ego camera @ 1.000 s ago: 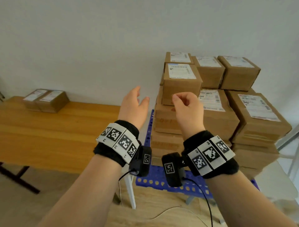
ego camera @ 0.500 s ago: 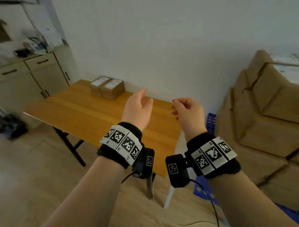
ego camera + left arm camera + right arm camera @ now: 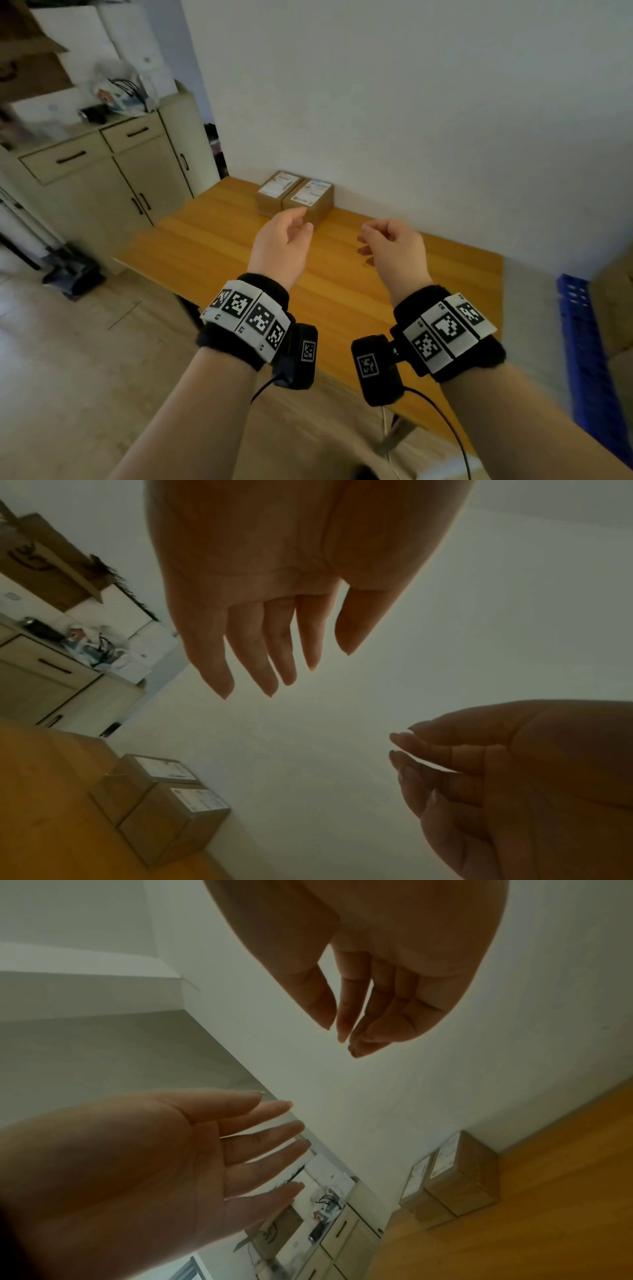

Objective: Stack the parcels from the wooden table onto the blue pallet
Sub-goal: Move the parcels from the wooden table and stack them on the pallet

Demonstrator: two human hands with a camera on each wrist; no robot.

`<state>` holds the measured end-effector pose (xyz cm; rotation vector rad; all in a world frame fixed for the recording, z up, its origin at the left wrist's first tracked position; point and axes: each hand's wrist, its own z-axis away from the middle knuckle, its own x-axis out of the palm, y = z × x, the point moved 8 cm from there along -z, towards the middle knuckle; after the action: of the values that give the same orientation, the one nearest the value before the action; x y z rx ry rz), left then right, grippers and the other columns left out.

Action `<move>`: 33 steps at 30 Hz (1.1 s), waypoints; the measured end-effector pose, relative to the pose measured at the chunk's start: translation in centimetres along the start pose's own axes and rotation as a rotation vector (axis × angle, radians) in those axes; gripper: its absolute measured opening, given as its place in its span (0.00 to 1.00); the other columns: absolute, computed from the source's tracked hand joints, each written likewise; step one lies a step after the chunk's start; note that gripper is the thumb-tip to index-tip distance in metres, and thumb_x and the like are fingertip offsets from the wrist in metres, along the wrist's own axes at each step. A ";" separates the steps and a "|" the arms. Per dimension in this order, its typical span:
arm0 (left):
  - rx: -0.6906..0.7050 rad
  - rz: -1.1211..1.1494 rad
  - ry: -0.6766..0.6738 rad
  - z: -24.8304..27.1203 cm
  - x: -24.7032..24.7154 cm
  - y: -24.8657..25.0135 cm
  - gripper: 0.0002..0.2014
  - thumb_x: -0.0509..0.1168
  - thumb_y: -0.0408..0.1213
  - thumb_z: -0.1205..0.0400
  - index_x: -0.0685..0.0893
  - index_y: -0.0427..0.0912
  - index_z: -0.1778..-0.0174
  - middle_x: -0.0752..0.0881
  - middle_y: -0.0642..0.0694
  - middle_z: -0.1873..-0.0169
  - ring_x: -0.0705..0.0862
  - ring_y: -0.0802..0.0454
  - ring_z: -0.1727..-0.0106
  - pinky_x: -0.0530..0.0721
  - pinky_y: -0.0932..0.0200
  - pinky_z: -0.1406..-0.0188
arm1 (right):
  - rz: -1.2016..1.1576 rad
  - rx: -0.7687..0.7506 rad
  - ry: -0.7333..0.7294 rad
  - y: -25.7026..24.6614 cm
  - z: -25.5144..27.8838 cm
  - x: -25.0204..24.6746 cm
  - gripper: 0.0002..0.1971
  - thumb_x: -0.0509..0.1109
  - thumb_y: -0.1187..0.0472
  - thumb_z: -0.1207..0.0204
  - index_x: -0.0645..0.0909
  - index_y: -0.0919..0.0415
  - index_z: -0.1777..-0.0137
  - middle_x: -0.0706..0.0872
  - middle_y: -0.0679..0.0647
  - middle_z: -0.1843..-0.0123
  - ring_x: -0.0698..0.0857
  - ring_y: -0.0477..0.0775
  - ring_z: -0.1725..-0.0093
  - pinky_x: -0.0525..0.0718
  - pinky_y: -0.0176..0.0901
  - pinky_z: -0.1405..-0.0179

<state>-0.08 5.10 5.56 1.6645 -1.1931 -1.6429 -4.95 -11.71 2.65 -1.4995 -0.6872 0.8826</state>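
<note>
Two brown cardboard parcels with white labels, the left parcel (image 3: 278,193) (image 3: 137,780) and the right parcel (image 3: 310,202) (image 3: 178,821) (image 3: 462,1172), stand side by side at the far edge of the wooden table (image 3: 219,246) against the wall. My left hand (image 3: 284,240) (image 3: 274,642) hovers above the table just short of the right parcel, fingers relaxed and holding nothing. To its right my right hand (image 3: 390,246) (image 3: 359,1010) hangs empty with loosely curled fingers. A strip of the blue pallet (image 3: 582,359) shows at the right edge, with blurred stacked parcels (image 3: 616,301) on it.
A beige cabinet (image 3: 113,178) with drawers and clutter on top stands left of the table. White wall (image 3: 411,102) runs behind the table. Wood-look floor (image 3: 85,377) lies at the lower left. A cable (image 3: 442,418) trails from my right wrist camera.
My view has swung left from the stacked pallet to the wooden table. Both empty hands now hover over the table, nearer the two parcels.
</note>
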 end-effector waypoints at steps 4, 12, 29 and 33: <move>-0.022 -0.025 -0.001 -5.6 0.0 -2.1 0.18 0.57 0.40 0.15 0.73 0.47 0.28 0.78 0.53 0.33 0.73 0.64 0.40 0.69 0.67 0.43 | -0.005 0.025 -0.001 1.3 -5.5 2.5 0.07 0.64 0.60 0.19 0.79 0.51 0.58 0.85 0.49 0.58 0.84 0.47 0.61 0.84 0.41 0.57; -0.060 -0.111 -0.027 -17.6 0.8 -4.4 0.19 0.57 0.39 0.15 0.73 0.47 0.27 0.77 0.52 0.31 0.75 0.59 0.34 0.70 0.67 0.41 | -0.029 0.115 0.017 3.1 -17.0 6.9 0.07 0.64 0.60 0.19 0.79 0.50 0.59 0.84 0.48 0.60 0.84 0.50 0.57 0.85 0.47 0.52; -0.201 -0.131 -0.396 -36.3 7.5 -18.3 0.22 0.58 0.41 0.16 0.69 0.46 0.25 0.74 0.49 0.27 0.73 0.52 0.28 0.70 0.61 0.38 | 0.303 0.460 0.063 13.0 -29.4 17.8 0.25 0.63 0.49 0.19 0.69 0.60 0.25 0.79 0.51 0.35 0.81 0.52 0.40 0.82 0.43 0.43; -0.208 -0.146 -0.452 -38.7 7.6 -20.4 0.22 0.58 0.42 0.16 0.70 0.44 0.25 0.74 0.48 0.27 0.72 0.50 0.27 0.72 0.53 0.29 | 0.366 0.533 0.047 15.0 -31.7 20.6 0.29 0.62 0.50 0.18 0.63 0.63 0.22 0.76 0.56 0.27 0.78 0.55 0.32 0.75 0.37 0.50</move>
<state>41.14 0.09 -10.30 1.3162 -1.0675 -2.2341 31.74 -13.52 -14.83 -1.1672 -0.1150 1.1931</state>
